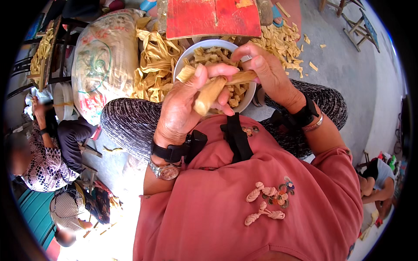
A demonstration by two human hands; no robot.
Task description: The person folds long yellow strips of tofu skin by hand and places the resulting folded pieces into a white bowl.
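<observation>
My left hand (186, 94) holds a folded piece of pale yellow dried plant strip (210, 94), its fingers curled around it. One end of a strip stretches to the right, where my right hand (266, 70) pinches it between thumb and fingers. Another flat strip end sticks out beside my left thumb. Both hands are over a white basin (183, 60) that holds many short folded pieces of the same material (212, 55). My hands hide part of the basin and its contents.
Beyond the basin stands a red-topped wooden bench (214, 18). Long strips (156, 58) and a stuffed woven sack (104, 62) lie to the left; short pieces (284, 45) are scattered on the floor at right. Other people sit at the left and right edges.
</observation>
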